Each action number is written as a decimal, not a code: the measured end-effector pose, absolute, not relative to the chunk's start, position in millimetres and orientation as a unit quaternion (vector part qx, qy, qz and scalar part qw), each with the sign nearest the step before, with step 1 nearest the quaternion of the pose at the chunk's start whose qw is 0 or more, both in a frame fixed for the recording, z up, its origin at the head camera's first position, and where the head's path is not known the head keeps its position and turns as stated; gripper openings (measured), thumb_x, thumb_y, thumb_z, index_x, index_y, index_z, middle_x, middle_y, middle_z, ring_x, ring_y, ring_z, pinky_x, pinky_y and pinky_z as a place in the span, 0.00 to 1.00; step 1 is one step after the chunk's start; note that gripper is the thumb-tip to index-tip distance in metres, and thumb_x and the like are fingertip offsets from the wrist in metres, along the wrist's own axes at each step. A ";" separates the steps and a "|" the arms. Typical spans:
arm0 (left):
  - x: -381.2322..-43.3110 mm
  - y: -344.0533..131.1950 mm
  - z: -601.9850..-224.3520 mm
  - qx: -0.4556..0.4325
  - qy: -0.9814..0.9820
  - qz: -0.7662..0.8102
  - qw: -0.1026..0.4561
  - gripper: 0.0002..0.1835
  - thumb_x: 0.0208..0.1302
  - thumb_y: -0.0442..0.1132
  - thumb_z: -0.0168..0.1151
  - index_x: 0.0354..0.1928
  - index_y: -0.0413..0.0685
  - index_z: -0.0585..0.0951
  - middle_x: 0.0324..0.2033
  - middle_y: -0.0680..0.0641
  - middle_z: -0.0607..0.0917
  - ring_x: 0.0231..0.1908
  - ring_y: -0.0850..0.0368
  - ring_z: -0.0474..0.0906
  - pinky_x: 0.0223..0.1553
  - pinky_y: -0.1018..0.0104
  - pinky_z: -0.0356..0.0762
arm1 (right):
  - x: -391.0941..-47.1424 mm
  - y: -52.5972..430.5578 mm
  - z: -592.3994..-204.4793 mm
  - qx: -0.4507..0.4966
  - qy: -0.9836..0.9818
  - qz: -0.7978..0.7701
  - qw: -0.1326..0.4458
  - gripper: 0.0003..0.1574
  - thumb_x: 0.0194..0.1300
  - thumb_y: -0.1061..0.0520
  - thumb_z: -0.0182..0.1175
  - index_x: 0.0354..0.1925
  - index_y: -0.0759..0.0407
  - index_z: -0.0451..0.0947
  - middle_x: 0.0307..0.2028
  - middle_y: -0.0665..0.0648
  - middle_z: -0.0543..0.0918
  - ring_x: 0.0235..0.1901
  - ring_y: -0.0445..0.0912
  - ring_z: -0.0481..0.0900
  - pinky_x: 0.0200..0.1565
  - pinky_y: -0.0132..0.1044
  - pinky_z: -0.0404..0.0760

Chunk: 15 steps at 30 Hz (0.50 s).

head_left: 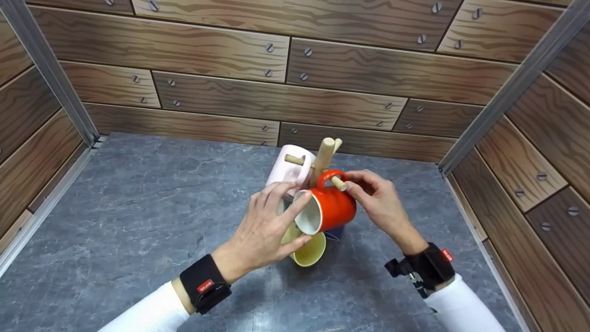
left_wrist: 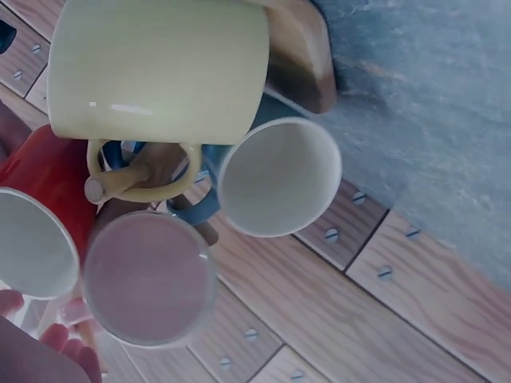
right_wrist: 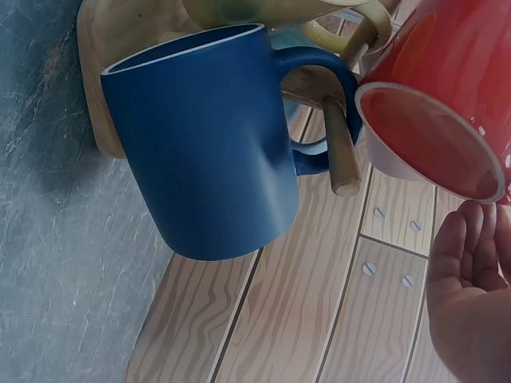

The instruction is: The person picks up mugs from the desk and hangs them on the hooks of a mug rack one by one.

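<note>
A red mug [head_left: 339,210] lies tilted at the upper front of a wooden mug tree [head_left: 325,154], its handle around a peg [head_left: 339,184]. The left hand [head_left: 265,223] spans its white-lined mouth, index finger and thumb at the rim. At the mug's base end, near the peg tip, the right hand [head_left: 380,200] holds on with thumb and bent fingers. In the right wrist view, fingertips [right_wrist: 471,219] meet the base edge. A pink mug [head_left: 288,166] hangs behind the left fingers. Below the red mug is a yellow mug [head_left: 309,251], partly covered.
A dark blue mug [right_wrist: 204,148] hangs on a lower peg. A grey-blue mug [left_wrist: 279,179] hangs beside the yellow one. The tree's wooden base [left_wrist: 307,64] stands on a grey marbled surface [head_left: 152,207]. Wood-plank panels [head_left: 221,97] enclose the back and sides.
</note>
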State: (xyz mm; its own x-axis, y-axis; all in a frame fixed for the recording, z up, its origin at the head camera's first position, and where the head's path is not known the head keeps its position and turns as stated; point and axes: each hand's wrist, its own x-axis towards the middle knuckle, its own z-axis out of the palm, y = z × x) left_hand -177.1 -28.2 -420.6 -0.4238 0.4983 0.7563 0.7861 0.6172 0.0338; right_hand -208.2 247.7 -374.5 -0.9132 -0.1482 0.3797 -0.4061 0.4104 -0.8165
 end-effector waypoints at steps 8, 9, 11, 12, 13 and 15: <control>-181.6 -43.8 -428.3 -0.378 -0.825 -0.206 0.366 0.41 0.60 0.60 0.70 0.70 0.48 0.73 0.64 0.36 0.68 0.63 0.40 0.65 0.55 0.47 0.71 | -210.7 253.1 -375.9 0.168 -0.831 0.515 0.131 0.14 0.72 0.60 0.65 0.53 0.62 0.86 0.46 0.57 0.87 0.43 0.45 0.82 0.45 0.28 0.82; -182.4 -46.2 -428.9 -0.374 -0.829 -0.209 0.360 0.40 0.61 0.60 0.70 0.70 0.48 0.73 0.64 0.36 0.68 0.64 0.40 0.65 0.55 0.47 0.72 | -210.6 253.5 -376.4 0.168 -0.829 0.516 0.133 0.14 0.73 0.60 0.65 0.53 0.62 0.86 0.46 0.57 0.87 0.43 0.45 0.82 0.45 0.28 0.82; -183.6 -51.5 -429.9 -0.366 -0.837 -0.217 0.345 0.38 0.62 0.58 0.70 0.69 0.47 0.72 0.65 0.36 0.68 0.64 0.40 0.66 0.56 0.46 0.72 | -210.5 254.1 -377.9 0.169 -0.828 0.517 0.136 0.14 0.73 0.60 0.64 0.54 0.62 0.86 0.47 0.56 0.86 0.44 0.46 0.82 0.45 0.29 0.82; -184.2 -54.4 -430.6 -0.361 -0.841 -0.224 0.337 0.38 0.62 0.57 0.70 0.68 0.46 0.72 0.65 0.35 0.68 0.64 0.39 0.66 0.57 0.45 0.73 | -210.4 254.1 -378.5 0.169 -0.828 0.517 0.138 0.14 0.74 0.59 0.64 0.54 0.62 0.86 0.48 0.56 0.86 0.45 0.46 0.82 0.46 0.29 0.82; -184.8 -57.4 -431.4 -0.356 -0.845 -0.229 0.326 0.37 0.63 0.56 0.69 0.68 0.45 0.72 0.65 0.35 0.68 0.65 0.39 0.66 0.59 0.43 0.73 | -210.4 254.0 -379.3 0.169 -0.828 0.517 0.140 0.14 0.74 0.59 0.63 0.54 0.62 0.85 0.48 0.56 0.86 0.46 0.46 0.82 0.48 0.29 0.82; -186.6 -63.9 -432.7 -0.344 -0.852 -0.239 0.313 0.36 0.65 0.55 0.68 0.68 0.45 0.71 0.66 0.35 0.68 0.65 0.39 0.66 0.60 0.42 0.72 | -210.4 253.9 -381.2 0.168 -0.829 0.514 0.142 0.15 0.75 0.58 0.62 0.55 0.62 0.85 0.51 0.55 0.85 0.49 0.46 0.82 0.50 0.29 0.81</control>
